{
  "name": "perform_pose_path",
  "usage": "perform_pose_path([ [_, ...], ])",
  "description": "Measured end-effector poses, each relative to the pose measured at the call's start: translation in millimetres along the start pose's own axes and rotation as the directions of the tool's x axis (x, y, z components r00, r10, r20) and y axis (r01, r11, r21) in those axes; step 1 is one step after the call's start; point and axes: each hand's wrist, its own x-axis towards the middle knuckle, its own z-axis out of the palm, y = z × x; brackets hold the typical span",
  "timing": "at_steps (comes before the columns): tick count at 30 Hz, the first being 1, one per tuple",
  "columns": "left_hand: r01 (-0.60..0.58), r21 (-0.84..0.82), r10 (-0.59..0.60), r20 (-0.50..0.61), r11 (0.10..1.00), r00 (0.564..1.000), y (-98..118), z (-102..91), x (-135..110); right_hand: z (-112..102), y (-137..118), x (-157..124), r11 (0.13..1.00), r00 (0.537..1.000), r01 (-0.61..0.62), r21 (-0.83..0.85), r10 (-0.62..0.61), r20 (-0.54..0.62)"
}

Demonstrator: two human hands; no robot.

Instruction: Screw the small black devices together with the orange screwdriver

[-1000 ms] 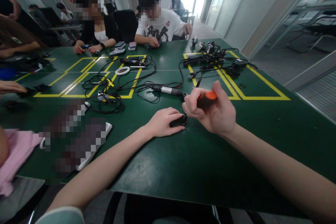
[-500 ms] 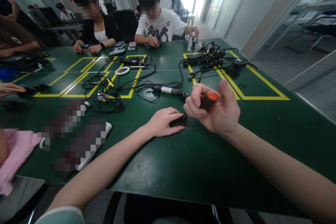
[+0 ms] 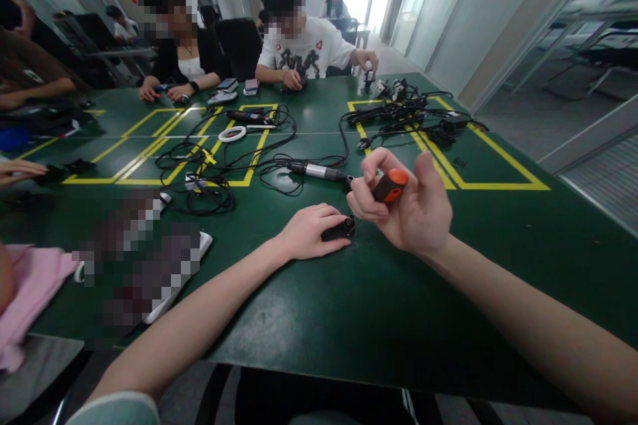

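Observation:
My left hand (image 3: 315, 232) lies on the green table with its fingers closed around a small black plastic part (image 3: 339, 230), which has a short round post on its right end. Just to the right and higher up, my right hand (image 3: 406, 209) grips a screwdriver (image 3: 391, 186) by its dark handle with an orange end. The fingers curl round the handle while the thumb sticks up, away from it. The screwdriver's shaft is hidden, so I cannot tell whether its tip touches the black part.
Beyond my hands lies a silver-and-black corded power tool (image 3: 319, 171). Black cables (image 3: 399, 113) are heaped at the far right, others (image 3: 209, 192) at left. Two blurred phone-like items (image 3: 204, 246) lie left of my forearm. Co-workers (image 3: 306, 46) sit across the green table (image 3: 279, 319).
The screwdriver handle has turned and tilted slightly in my right hand, which has shifted a little left. My left hand and the black part have stayed put.

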Motion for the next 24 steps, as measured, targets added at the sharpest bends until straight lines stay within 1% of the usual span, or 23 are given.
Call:
perform_pose_path([
  [3,-0.002,-0.012,0.002,-0.004,1.0,1.0,-0.1,0.0,0.1,0.3,0.1,-0.7,0.999,0.999,0.031,0.017,-0.032,0.026],
  [6,0.004,-0.034,-0.004,-0.005,0.999,1.0,-1.2,0.9,-0.3,2.2,0.6,0.4,0.998,0.998,0.059,0.007,-0.06,0.024],
  [11,0.016,-0.05,-0.016,-0.004,0.999,1.0,-2.0,1.4,-1.4,6.7,0.6,-3.6,1.0,1.0,0.023,-0.004,-0.023,0.018],
  [14,0.021,-0.046,-0.021,0.006,0.999,1.0,-0.8,0.5,-1.1,4.3,-1.3,-8.6,0.998,0.997,0.057,-0.006,-0.056,0.053],
  [16,0.02,-0.041,-0.02,0.019,0.999,1.0,0.5,-0.3,-0.3,-1.1,-4.2,-10.1,0.993,0.993,0.096,-0.061,-0.092,0.071],
  [17,0.02,-0.04,-0.019,0.025,0.999,1.0,1.2,-0.7,0.2,-4.6,-6.2,-9.9,0.986,0.992,0.113,-0.126,-0.104,0.074],
  [18,0.021,-0.038,-0.02,0.03,0.999,0.999,1.8,-1.1,0.7,-8.6,-8.4,-9.0,0.964,0.986,0.156,-0.216,-0.14,0.087],
  [19,0.024,-0.036,-0.023,0.032,0.999,0.999,2.4,-1.5,1.3,-12.8,-10.6,-7.4,0.923,0.979,0.197,-0.33,-0.169,0.112],
  [20,0.029,-0.034,-0.028,0.034,0.999,0.999,3.0,-1.8,1.9,-17.3,-12.5,-5.4,0.862,0.973,0.229,-0.451,-0.187,0.137],
  [21,0.037,-0.029,-0.036,0.034,0.999,0.999,3.5,-2.1,2.5,-21.9,-13.8,-3.0,0.774,0.97,0.243,-0.585,-0.177,0.168],
  [23,0.06,-0.009,-0.06,0.036,0.998,0.998,4.3,-2.3,3.7,-32.0,-13.7,2.2,0.539,0.969,0.242,-0.807,-0.091,0.23],
  [24,0.074,0.006,-0.074,0.041,0.997,0.996,4.6,-2.3,4.3,-37.3,-12.1,4.6,0.425,0.968,0.238,-0.873,-0.033,0.248],
])
